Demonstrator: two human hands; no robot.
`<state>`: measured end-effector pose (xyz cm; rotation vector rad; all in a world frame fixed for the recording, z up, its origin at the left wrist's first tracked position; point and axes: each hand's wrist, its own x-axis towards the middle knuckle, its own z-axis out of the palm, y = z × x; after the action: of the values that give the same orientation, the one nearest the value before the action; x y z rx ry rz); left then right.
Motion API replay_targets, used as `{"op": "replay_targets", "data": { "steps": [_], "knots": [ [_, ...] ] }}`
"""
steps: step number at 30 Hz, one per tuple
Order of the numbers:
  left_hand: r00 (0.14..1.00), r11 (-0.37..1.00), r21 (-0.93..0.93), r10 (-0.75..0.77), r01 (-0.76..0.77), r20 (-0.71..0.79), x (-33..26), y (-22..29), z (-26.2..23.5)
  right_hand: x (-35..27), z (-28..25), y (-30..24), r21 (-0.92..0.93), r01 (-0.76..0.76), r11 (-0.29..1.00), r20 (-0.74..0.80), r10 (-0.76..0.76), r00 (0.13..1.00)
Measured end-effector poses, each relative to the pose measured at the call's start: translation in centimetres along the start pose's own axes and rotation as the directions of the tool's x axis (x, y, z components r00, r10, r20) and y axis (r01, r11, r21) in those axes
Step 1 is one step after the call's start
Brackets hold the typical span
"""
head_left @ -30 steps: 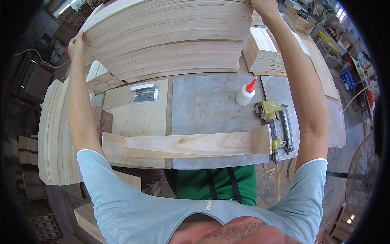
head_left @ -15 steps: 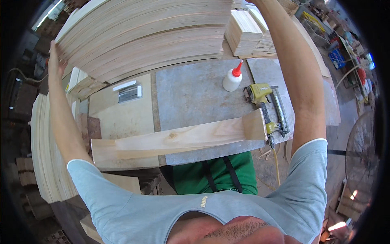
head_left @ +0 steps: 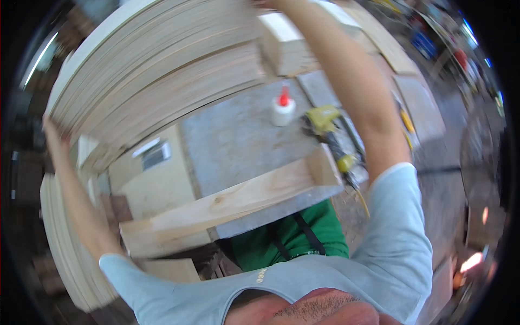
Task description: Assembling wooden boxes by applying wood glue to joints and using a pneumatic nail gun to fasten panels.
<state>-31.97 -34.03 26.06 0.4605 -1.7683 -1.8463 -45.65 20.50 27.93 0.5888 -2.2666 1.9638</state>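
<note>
A tall stack of long pale wooden boards [head_left: 157,59] spans the far left of the workbench. My left hand [head_left: 56,130] is against its left end, its fingers smeared by motion. At the top edge of the picture my right hand [head_left: 264,3] reaches the stack's right end; its fingers are mostly cut off, so any grip is hidden. Nearest me, a long narrow wooden piece with raised ends [head_left: 227,199] lies slantwise along the bench. Beside its right end rests a yellow-green nail gun [head_left: 327,127] with a hose. A white glue bottle with a red nozzle [head_left: 283,111] stands upright behind.
Shorter wood blocks [head_left: 284,46] are stacked at the far right of the bench [head_left: 227,146]. More boards [head_left: 67,233] stand at the left. A small dark box with white strips [head_left: 156,156] lies on the bench's left part. A fan [head_left: 485,173] is at the right.
The whole view has swung, so the bench appears tilted and shifted left, with blur. Both hands remain at the stack's ends. The nail gun, bottle and long wooden piece keep their places on the bench.
</note>
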Motion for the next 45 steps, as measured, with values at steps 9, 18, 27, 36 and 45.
{"op": "replay_targets", "data": {
  "steps": [9, 18, 27, 36, 45],
  "knots": [
    [0.969, 1.0, 0.001, 0.015, -0.015, -0.248, -8.5, 1.1, 3.4, -1.3, -0.5, -2.0, 0.273, -0.436, 0.857, 0.342, 0.337, 0.877],
    [0.964, 0.979, -0.141, 0.107, -0.145, -0.244, -11.0, 0.2, 3.6, -3.9, -3.1, -0.6, 0.357, -0.319, 0.878, 0.442, 0.142, 0.886],
    [0.927, 0.907, -0.422, -0.138, -0.023, -0.348, -13.9, 0.8, 9.8, -4.4, -3.1, -2.4, 0.148, -0.434, 0.888, 0.135, 0.417, 0.899],
    [0.939, 0.963, -0.261, -0.155, 0.073, -0.308, -12.4, 2.3, 10.9, -0.2, -7.2, 1.5, 0.244, -0.49, 0.837, 0.597, 0.269, 0.756],
    [0.93, 0.917, -0.383, -0.044, -0.107, -0.364, -14.5, 0.2, 11.6, -3.9, -3.6, 1.1, 0.284, -0.281, 0.917, 0.055, 0.277, 0.959]
  ]
}}
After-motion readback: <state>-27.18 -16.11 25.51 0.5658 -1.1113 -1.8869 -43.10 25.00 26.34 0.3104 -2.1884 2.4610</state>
